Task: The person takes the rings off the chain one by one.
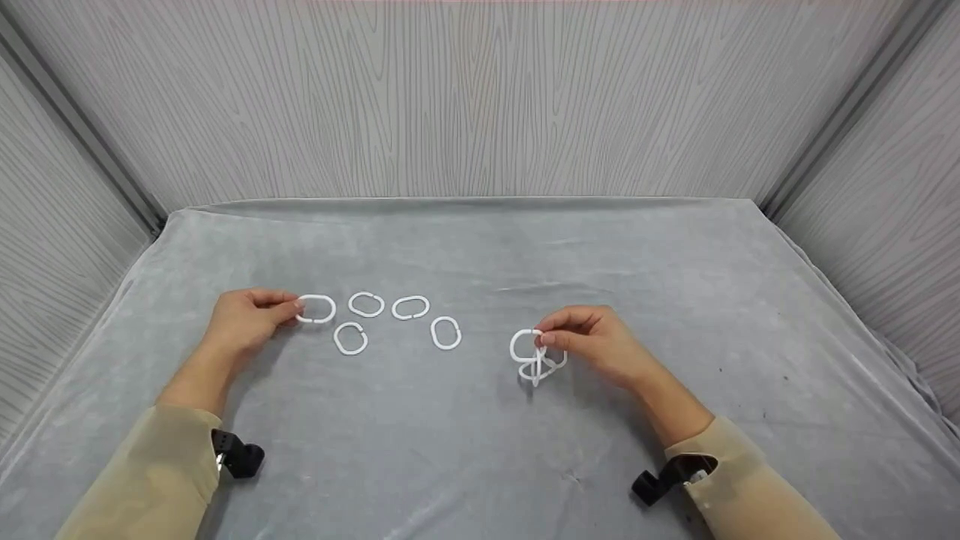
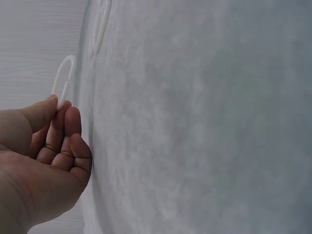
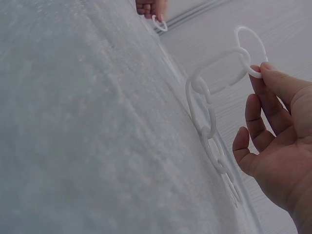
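My left hand (image 1: 251,319) pinches a white oval chain link (image 1: 333,309) by its left end, between thumb and fingertips. Seen from the left wrist, that link (image 2: 71,58) is raised and stands tilted. Over to the right, my right hand (image 1: 596,339) pinches a short chain of joined white links (image 1: 537,369) by one link. In the right wrist view several links of this chain (image 3: 189,92) hang from the fingertips, the lower ones close to the cloth. Whether its lowest end touches the cloth I cannot tell.
Between the hands several loose white links lie flat and apart on the grey cloth, among them one upper link (image 1: 367,315), one lower link (image 1: 352,353) and one nearest the chain (image 1: 459,334). A wood-patterned panel (image 1: 465,97) stands behind the cloth-covered table (image 1: 450,450).
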Demonstrator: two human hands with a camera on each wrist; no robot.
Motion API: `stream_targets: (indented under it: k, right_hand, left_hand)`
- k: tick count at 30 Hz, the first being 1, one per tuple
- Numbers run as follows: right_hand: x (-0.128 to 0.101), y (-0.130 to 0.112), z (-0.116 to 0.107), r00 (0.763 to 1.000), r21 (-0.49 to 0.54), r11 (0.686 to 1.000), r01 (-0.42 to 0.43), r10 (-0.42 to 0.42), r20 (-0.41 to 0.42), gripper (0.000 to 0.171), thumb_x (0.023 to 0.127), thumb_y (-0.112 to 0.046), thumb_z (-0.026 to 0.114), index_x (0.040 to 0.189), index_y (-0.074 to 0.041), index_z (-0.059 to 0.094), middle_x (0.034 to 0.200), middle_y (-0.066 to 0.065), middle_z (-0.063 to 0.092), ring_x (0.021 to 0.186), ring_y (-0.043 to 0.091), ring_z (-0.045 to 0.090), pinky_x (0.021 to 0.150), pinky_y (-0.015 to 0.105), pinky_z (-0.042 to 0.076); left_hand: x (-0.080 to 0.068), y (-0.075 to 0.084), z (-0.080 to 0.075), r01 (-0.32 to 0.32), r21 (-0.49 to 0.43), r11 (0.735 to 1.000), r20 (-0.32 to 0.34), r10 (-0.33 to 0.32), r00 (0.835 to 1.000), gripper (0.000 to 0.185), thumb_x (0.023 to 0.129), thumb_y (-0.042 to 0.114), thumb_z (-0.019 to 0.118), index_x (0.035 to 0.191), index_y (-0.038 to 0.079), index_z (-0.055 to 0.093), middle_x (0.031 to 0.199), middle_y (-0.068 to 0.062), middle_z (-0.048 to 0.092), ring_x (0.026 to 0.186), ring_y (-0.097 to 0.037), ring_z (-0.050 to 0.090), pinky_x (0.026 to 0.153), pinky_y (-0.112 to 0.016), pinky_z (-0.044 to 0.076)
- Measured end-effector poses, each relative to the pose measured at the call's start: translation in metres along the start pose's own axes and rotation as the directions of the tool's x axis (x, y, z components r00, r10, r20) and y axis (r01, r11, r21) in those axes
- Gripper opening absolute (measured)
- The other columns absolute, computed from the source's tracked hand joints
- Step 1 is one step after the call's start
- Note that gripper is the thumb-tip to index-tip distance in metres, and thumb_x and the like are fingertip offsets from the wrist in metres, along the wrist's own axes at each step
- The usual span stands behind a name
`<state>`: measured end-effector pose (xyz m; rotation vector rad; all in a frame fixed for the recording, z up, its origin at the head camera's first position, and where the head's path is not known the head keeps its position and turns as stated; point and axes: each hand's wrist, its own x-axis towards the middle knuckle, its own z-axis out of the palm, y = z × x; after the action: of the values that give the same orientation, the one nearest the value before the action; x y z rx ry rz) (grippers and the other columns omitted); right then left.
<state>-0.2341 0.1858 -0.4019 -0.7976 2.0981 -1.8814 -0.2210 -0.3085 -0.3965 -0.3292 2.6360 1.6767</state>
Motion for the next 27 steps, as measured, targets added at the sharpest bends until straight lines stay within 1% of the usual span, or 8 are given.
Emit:
stream_targets:
  k: [6,12,18,22,27]
  right_hand:
    - [-0.0001,-0.0006,0.0,1.0,-0.003,1.0,-0.012,0.012,0.003,0.02,0.096,0.002,0.075,0.111,0.016,0.072,0.095,0.002,0.078,0.086,0.012,0.07,0.076,0.026,0.057]
    - [-0.0001,-0.0007,0.0001,1.0,-0.009,1.0,-0.018,0.018,-0.001,0.02,0.096,0.002,0.075,0.11,0.015,0.073,0.095,0.002,0.078,0.087,0.014,0.07,0.076,0.026,0.057]
    - [0.0005,0.0002,-0.0002,1.0,-0.011,1.0,-0.005,0.005,0.0,0.019,0.095,0.003,0.075,0.11,0.015,0.073,0.095,0.003,0.079,0.087,0.012,0.071,0.077,0.026,0.057]
    - [0.0003,0.0004,-0.0005,1.0,-0.009,1.0,0.002,-0.002,0.004,0.019,0.096,0.004,0.074,0.111,0.015,0.073,0.096,0.003,0.079,0.087,0.012,0.072,0.077,0.026,0.058]
    - [-0.0001,-0.001,0.0001,1.0,-0.009,1.0,-0.013,0.013,0.002,0.02,0.096,0.003,0.074,0.111,0.016,0.072,0.095,0.003,0.079,0.088,0.012,0.072,0.077,0.026,0.058]
  left_hand:
    - [0.003,-0.0046,0.0005,0.007,0.048,0.999,-0.006,-0.006,1.0,0.041,0.1,0.021,0.077,0.127,-0.009,0.07,0.093,0.008,0.072,0.083,-0.003,0.065,0.075,-0.017,0.054]
    - [0.0062,-0.007,0.0024,-0.012,0.094,0.996,-0.012,0.014,1.0,0.04,0.099,0.022,0.078,0.124,-0.009,0.072,0.092,0.007,0.071,0.083,-0.004,0.062,0.073,-0.016,0.051]
    - [0.0068,-0.0077,0.0034,-0.026,0.081,0.996,-0.008,0.027,1.0,0.038,0.099,0.02,0.078,0.122,-0.01,0.072,0.088,0.009,0.071,0.08,-0.003,0.063,0.072,-0.016,0.051]
    - [0.0065,-0.0074,0.0046,-0.027,0.074,0.997,-0.003,0.027,1.0,0.038,0.099,0.019,0.078,0.123,-0.011,0.072,0.088,0.007,0.072,0.079,-0.002,0.064,0.072,-0.016,0.052]
    - [0.0056,-0.0065,0.0057,-0.019,0.076,0.997,-0.004,0.019,1.0,0.039,0.099,0.018,0.078,0.125,-0.01,0.071,0.088,0.006,0.074,0.078,-0.002,0.065,0.071,-0.016,0.05]
